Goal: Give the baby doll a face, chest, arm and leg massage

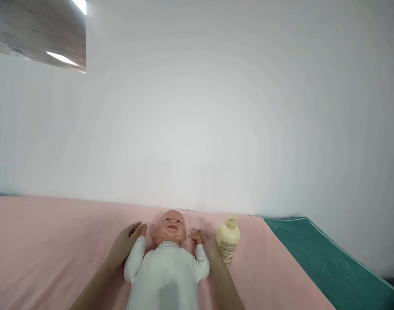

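Note:
A baby doll in a white long-sleeved suit lies on its back at the bottom middle, head toward the wall and both arms bent up beside the head. My left hand is closed on the doll's hand at the left, thumb and fingers pinching it. On the other side, my right hand grips the doll's other hand near the wrist; some of my fingers are hidden. Just right of my right hand, a pale yellow pump bottle with printed text stands upright.
A pink sheet covers the surface under the doll. Green fabric with a light edge shows at the right. Behind stands a plain white wall, with a shiny reflective panel at the upper left.

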Available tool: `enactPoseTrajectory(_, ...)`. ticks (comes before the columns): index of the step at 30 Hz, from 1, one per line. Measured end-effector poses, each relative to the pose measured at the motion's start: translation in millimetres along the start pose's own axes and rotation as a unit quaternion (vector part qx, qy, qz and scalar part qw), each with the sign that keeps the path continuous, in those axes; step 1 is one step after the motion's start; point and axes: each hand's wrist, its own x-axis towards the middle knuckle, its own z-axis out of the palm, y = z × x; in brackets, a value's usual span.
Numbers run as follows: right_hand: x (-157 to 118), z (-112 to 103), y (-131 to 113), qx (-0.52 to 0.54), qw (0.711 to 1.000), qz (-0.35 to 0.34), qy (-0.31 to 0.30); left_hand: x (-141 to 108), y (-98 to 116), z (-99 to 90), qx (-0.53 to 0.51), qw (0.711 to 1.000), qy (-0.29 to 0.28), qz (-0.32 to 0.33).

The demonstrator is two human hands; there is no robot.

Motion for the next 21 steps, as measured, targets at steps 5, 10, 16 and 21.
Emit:
enactPoseTrajectory(5,7,1,10,-0.009,0.999,0.03,-0.025,5,-5,4.4,0.027,0.999,-0.018,0.001)
enactPoseTrajectory(10,-9,1,-8,-0.034,0.999,-0.007,-0.001,-7,5,3.8,0.012,1.0,-0.001,0.002)
enactPoseTrajectory(16,-45,5,-39,-0.016,0.992,-0.112,0.05,-36,34,-5.6,-0.017,0.998,0.067,0.009)
enactPoseTrajectory(21,-83,5,-57,-0.03,0.985,-0.156,0.072,-68,51,-20.9,-0.045,0.989,0.135,0.033)
